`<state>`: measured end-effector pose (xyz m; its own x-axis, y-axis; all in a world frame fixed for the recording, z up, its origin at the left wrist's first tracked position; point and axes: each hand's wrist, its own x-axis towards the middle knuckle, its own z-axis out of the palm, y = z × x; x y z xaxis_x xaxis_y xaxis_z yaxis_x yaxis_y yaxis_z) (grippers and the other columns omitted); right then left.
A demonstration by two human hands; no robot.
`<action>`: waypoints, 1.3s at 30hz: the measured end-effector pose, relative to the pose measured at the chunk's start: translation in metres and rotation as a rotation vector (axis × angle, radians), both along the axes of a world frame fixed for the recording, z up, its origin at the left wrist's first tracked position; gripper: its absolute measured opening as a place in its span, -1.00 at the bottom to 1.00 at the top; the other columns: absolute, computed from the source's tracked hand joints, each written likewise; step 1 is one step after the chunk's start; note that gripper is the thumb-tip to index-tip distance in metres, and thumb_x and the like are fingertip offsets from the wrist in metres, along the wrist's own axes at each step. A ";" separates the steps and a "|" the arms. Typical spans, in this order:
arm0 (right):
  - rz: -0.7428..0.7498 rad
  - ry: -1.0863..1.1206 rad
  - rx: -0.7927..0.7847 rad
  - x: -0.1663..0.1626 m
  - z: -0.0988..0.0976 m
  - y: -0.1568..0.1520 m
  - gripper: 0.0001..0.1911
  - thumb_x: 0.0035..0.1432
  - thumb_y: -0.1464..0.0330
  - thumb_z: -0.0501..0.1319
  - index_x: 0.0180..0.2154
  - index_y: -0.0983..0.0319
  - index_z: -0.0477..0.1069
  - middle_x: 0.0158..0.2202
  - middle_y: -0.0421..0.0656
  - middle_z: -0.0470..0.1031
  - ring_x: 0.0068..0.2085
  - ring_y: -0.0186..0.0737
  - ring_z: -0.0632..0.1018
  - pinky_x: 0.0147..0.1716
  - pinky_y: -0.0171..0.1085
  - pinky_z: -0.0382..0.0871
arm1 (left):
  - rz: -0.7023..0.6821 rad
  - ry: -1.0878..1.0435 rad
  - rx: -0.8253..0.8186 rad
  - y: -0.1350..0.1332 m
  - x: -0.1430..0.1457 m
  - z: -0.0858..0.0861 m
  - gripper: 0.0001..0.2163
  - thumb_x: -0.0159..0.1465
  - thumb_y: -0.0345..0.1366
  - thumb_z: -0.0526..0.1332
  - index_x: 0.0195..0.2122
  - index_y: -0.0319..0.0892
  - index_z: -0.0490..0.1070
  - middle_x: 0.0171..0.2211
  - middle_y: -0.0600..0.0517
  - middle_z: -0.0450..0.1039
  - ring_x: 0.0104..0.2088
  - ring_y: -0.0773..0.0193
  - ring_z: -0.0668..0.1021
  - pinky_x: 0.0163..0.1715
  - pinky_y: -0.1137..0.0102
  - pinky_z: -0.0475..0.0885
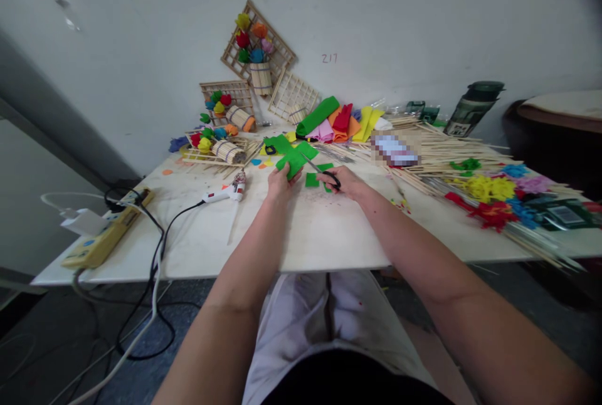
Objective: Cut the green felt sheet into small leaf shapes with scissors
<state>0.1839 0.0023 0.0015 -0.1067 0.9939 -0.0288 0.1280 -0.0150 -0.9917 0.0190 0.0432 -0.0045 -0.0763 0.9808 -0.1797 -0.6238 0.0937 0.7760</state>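
My left hand (279, 183) is closed on the near edge of a green felt piece (294, 158) that lies over the white table (329, 236). My right hand (344, 180) grips black-handled scissors (324, 174), whose blades point up and left at the felt. Small green felt offcuts (312, 180) lie on the table between my two hands. Both forearms reach out over the table's front edge.
A glue gun (227, 191) and a yellow power strip (104, 237) with cables lie at the left. Wooden frames with felt flowers (250, 41) lean on the wall. Folded coloured felt (339, 121), bamboo sticks (451, 153), felt flowers (491, 198) and a dark bottle (474, 108) fill the right.
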 end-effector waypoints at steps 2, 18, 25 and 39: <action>0.007 0.012 -0.007 0.001 -0.001 0.000 -0.70 0.07 0.35 0.28 -0.62 0.28 0.31 -0.76 -0.29 0.24 -0.75 -0.50 0.19 -0.78 -0.44 -0.02 | -0.005 -0.001 -0.002 0.000 0.000 0.000 -0.88 0.29 -0.44 0.18 -0.16 -0.24 0.44 -0.32 -0.04 0.58 -0.35 0.24 0.65 -0.32 0.40 0.55; 0.000 0.073 -0.111 0.002 0.004 -0.003 -0.81 0.17 0.35 0.25 -0.43 0.34 0.45 -0.74 -0.28 0.30 -0.76 -0.48 0.24 -0.80 -0.46 0.06 | -0.078 0.074 0.042 -0.004 0.002 0.000 -0.97 0.26 -0.44 0.22 -0.27 -0.24 0.40 -0.38 0.00 0.54 -0.44 0.31 0.60 -0.41 0.45 0.51; -0.001 0.064 -0.093 0.004 0.003 -0.004 -0.75 0.15 0.27 0.28 -0.44 0.33 0.46 -0.74 -0.29 0.29 -0.75 -0.50 0.23 -0.80 -0.48 0.05 | -0.101 0.092 0.054 -0.006 0.003 0.000 -0.94 0.25 -0.42 0.24 -0.26 -0.24 0.40 -0.38 0.01 0.54 -0.41 0.31 0.60 -0.38 0.44 0.52; -0.056 0.042 -0.028 0.000 0.000 0.001 -0.79 0.09 0.31 0.30 -0.49 0.32 0.46 -0.76 -0.30 0.25 -0.76 -0.50 0.18 -0.80 -0.45 0.01 | -0.085 0.054 0.018 -0.005 0.001 0.001 -0.90 0.22 -0.44 0.27 -0.23 -0.23 0.42 -0.34 -0.01 0.54 -0.38 0.28 0.62 -0.34 0.40 0.54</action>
